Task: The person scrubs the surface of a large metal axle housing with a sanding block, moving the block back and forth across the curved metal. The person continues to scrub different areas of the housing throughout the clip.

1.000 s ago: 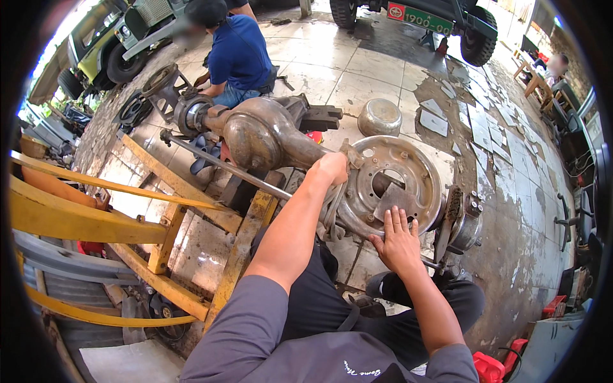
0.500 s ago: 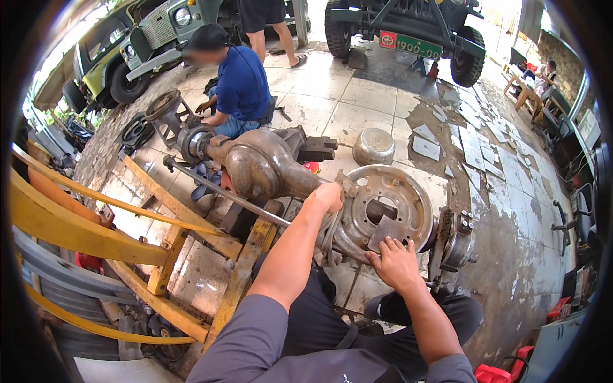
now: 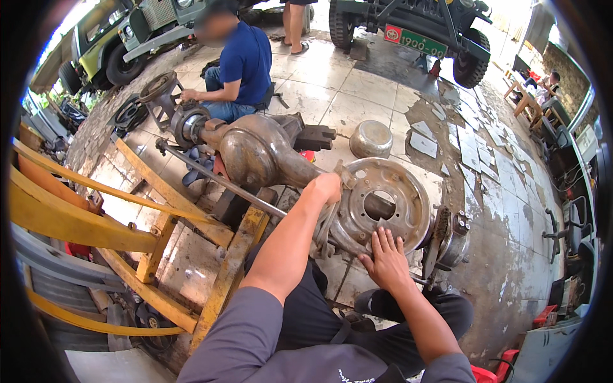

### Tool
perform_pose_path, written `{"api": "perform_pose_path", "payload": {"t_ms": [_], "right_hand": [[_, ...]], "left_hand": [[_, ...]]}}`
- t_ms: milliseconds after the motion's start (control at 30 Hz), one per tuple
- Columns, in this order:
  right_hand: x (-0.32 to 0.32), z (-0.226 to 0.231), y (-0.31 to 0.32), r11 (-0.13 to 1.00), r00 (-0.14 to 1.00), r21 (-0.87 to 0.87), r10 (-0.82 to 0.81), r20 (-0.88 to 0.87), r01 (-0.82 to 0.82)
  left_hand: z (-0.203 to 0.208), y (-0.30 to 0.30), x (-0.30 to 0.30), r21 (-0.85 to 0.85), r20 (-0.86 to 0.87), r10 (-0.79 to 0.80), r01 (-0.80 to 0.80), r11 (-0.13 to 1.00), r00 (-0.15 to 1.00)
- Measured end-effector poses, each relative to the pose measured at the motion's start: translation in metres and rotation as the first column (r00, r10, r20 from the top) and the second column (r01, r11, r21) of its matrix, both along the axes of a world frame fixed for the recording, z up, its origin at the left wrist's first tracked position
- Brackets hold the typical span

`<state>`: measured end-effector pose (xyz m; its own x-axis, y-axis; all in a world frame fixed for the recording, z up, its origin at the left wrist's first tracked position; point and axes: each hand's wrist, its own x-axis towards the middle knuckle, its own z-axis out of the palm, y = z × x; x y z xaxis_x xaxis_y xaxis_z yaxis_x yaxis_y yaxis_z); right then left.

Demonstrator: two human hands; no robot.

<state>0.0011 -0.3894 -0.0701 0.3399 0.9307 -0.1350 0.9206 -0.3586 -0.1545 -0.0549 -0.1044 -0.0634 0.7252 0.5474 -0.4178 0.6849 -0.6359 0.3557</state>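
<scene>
A round, brownish metal plate [image 3: 415, 191] with a central hole and a ring of bolt holes lies in front of me. My right hand [image 3: 386, 258] rests flat on its near side, fingers stretched out. The brown sheet seen earlier is not plainly visible; whether it lies under the palm I cannot tell. My left hand [image 3: 325, 188] is closed at the plate's left edge, by the end of an axle housing [image 3: 252, 153]. What its fingers grip is hidden. A greyish, rag-like bundle [image 3: 322, 233] hangs just below that hand.
A yellow metal frame [image 3: 233, 255] and a long rod [image 3: 223, 185] stand at my left. Behind the plate sits a round metal bowl [image 3: 371, 139]. A brake drum assembly [image 3: 456, 239] is at the right. A person in blue [image 3: 246, 60] crouches beyond the axle; broken tiles [image 3: 472, 153] lie farther right.
My right hand has slid slightly left and nearer over the plate, and the brown sheet beneath it has gone from sight. My left hand keeps its place. The person in blue sits more upright.
</scene>
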Motion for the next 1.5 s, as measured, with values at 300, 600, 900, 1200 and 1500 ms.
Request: {"api": "perform_pose_path", "payload": {"t_ms": [300,600,900,1200,1500], "right_hand": [[-0.01,0.002,-0.006,0.999,1.0,-0.033,-0.006,-0.028,0.005],[-0.015,0.004,0.013,0.996,0.996,-0.025,-0.086,0.023,0.086],[-0.014,-0.007,0.022,0.986,0.987,0.06,-0.158,0.031,0.156],[-0.011,-0.01,0.017,0.99,0.991,0.057,-0.131,0.003,0.131],[-0.008,-0.005,0.009,0.994,0.997,0.08,-0.071,-0.04,0.074]], "left_hand": [[-0.007,0.003,-0.003,0.004,0.012,0.002,-0.002,1.0,1.0],[-0.021,0.005,-0.006,0.007,0.103,0.015,-0.015,1.0,0.995],[-0.016,0.005,-0.004,0.007,0.082,0.009,-0.009,1.0,0.997],[-0.01,0.001,0.0,0.014,0.045,0.002,-0.003,1.0,0.999],[-0.012,0.006,0.0,0.01,0.033,0.006,-0.006,1.0,0.999]]}}
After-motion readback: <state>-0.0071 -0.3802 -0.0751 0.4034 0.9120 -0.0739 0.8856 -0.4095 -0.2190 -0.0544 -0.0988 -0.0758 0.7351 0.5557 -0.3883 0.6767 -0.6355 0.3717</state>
